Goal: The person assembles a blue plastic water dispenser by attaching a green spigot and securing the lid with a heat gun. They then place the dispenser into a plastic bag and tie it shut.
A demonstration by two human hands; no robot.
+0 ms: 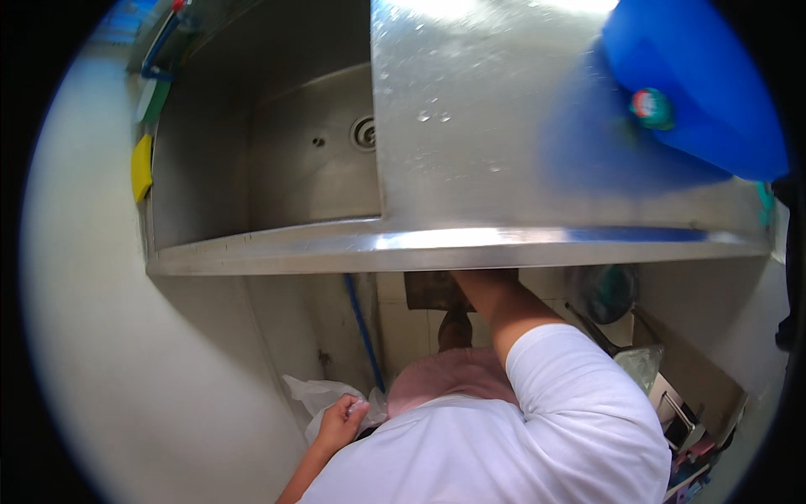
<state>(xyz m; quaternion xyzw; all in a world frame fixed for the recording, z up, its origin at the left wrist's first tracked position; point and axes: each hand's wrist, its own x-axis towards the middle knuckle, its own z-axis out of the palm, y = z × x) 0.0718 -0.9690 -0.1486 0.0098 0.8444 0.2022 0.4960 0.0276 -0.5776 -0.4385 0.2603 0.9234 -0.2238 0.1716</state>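
Observation:
My left hand (340, 420) is closed, its fingers gathered on a thin white plastic bag (315, 392) that hangs low beside my body. My right forearm (495, 298) reaches forward beneath the front edge of the steel sink counter (495, 238). The counter hides my right hand, so neither its fingers nor anything it may hold shows. Below that arm, a dark flat mat or board (424, 291) lies on the tiled floor.
The sink basin (311, 181) is at the left, with a yellow sponge (142, 169) on its rim. A large blue plastic container (701, 76) stands at the right of the wet counter. Underneath are a blue pole (363, 332) and a round clear container (606, 292).

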